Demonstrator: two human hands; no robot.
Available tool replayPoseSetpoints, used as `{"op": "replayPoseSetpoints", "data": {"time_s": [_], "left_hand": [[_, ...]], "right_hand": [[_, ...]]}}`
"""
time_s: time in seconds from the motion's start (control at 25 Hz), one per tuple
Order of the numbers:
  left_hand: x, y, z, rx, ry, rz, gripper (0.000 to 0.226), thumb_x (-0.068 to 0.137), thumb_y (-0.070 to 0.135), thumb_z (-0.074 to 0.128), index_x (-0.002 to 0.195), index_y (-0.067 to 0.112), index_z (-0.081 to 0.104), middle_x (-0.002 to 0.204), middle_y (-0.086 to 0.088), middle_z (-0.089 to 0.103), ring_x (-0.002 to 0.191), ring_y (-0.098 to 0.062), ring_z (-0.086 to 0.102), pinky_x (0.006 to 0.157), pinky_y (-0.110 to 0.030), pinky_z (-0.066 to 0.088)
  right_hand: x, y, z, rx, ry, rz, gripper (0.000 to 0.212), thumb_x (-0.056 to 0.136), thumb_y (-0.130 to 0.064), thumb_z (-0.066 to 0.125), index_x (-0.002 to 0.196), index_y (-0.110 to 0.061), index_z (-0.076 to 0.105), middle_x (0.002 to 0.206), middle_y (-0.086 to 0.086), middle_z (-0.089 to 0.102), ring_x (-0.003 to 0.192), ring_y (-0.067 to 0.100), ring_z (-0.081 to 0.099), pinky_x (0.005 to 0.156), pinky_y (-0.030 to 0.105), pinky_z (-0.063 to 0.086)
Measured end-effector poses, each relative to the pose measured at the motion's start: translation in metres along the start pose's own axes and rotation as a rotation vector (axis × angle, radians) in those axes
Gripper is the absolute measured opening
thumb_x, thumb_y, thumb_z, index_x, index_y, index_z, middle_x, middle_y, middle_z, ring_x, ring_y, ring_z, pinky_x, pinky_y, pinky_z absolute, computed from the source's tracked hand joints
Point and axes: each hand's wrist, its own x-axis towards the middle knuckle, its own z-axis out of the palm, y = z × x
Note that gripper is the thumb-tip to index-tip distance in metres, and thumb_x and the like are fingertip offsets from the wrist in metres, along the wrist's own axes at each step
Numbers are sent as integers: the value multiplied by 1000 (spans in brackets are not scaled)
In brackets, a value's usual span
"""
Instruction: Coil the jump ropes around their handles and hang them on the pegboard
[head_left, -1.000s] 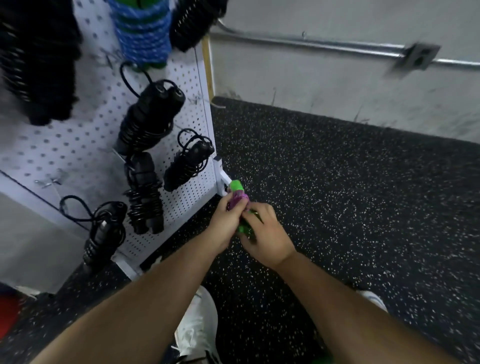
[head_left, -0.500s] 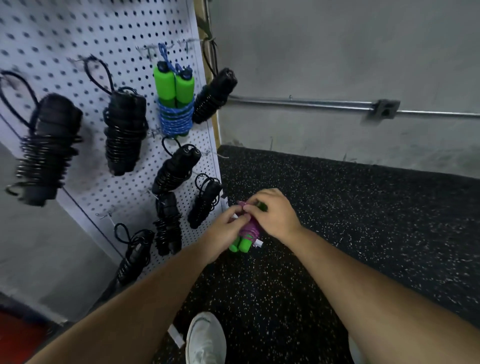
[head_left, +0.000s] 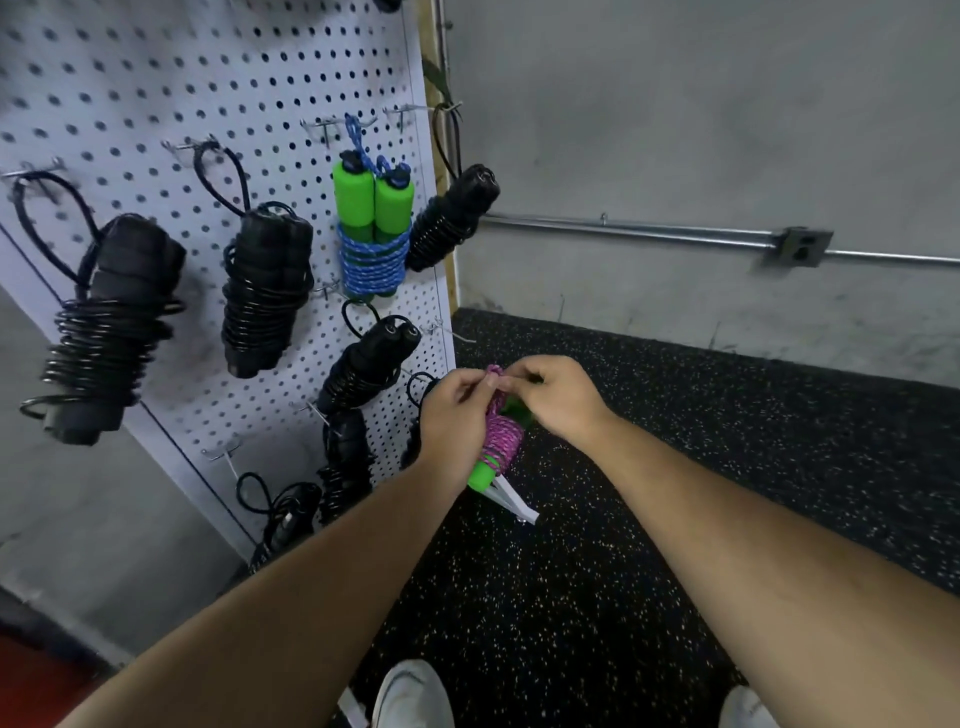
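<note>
Open room is to the right of the white perforated pegboard (head_left: 156, 104): its right edge runs down beside a wooden strip, and past it there is bare floor up to the wall. A bare metal hook (head_left: 439, 328) sticks out at the board's right edge just above the hands; another bare hook (head_left: 221, 454) sits low left. The rest of the board carries black coiled jump ropes (head_left: 265, 291) and one green-handled jump rope wrapped in blue cord (head_left: 371, 249), each hung by a loop. The board's white foot (head_left: 514, 504) juts onto the floor just under the hands

Floor is black rubber matting with light speckles (head_left: 649, 467). Grey concrete wall (head_left: 675, 130) behind, with a metal conduit pipe (head_left: 623, 231) and a grey outlet box (head_left: 797, 248). White shoe (head_left: 413, 696) at the bottom edge

Green-handled jump rope wound in pink cord (head_left: 501, 441) is in the air in front of the board's lower right corner, between both hands. Long axis is near upright, slightly tilted, green handle ends down-left, small pink loop at the top. Left hand (head_left: 452, 421) has fingers curled, thumb and fingertips pinching the cord near the loop, palm against the bundle's side. Right hand (head_left: 558, 397) has fingers curled, pinching the same loop from the other side
</note>
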Motion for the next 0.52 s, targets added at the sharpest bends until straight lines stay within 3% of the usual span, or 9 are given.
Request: {"op": "replayPoseSetpoints", "data": {"time_s": [0.12, 0.32, 0.4, 0.48, 0.52], "left_hand": [[25, 6, 11, 40, 93, -7, 13, 98, 23, 65, 86, 23, 67, 91, -2, 74, 89, -20, 72, 82, -39, 59], [59, 3, 15, 137, 202, -4, 16, 100, 25, 60, 85, 20, 60, 92, -5, 72, 87, -21, 71, 81, -40, 59], [69, -1, 15, 211, 200, 3, 16, 102, 24, 57, 88, 15, 58, 92, -5, 69, 82, -19, 67, 70, -28, 54], [72, -2, 18, 326, 194, 7, 14, 105, 21, 51, 95, 12, 55, 89, 0, 61, 72, -8, 55, 52, -12, 37], [72, -2, 21, 364, 203, 12, 13, 106, 19, 48, 97, 11, 53, 85, 2, 56, 69, -4, 49, 48, -12, 36]], "right_hand": [[25, -1, 1, 56, 63, 50, 7, 92, -19, 71, 86, -18, 75, 81, -6, 71, 78, 12, 64, 80, 33, 52], [66, 1, 15, -113, 63, 72, 12, 94, -29, 66, 86, -23, 71, 81, -7, 70, 80, 15, 66, 76, 35, 55], [76, 5, 21, -158, 66, 68, 13, 96, -29, 65, 85, -24, 70, 81, -9, 68, 81, 15, 65, 74, 33, 53], [82, 10, 24, -186, 73, 64, 13, 97, -28, 63, 87, -23, 70, 83, -9, 67, 82, 15, 64, 75, 33, 53], [84, 13, 25, -188, 79, 66, 13, 97, -28, 62, 89, -22, 70, 84, -8, 68, 82, 15, 65, 75, 34, 54]]}}
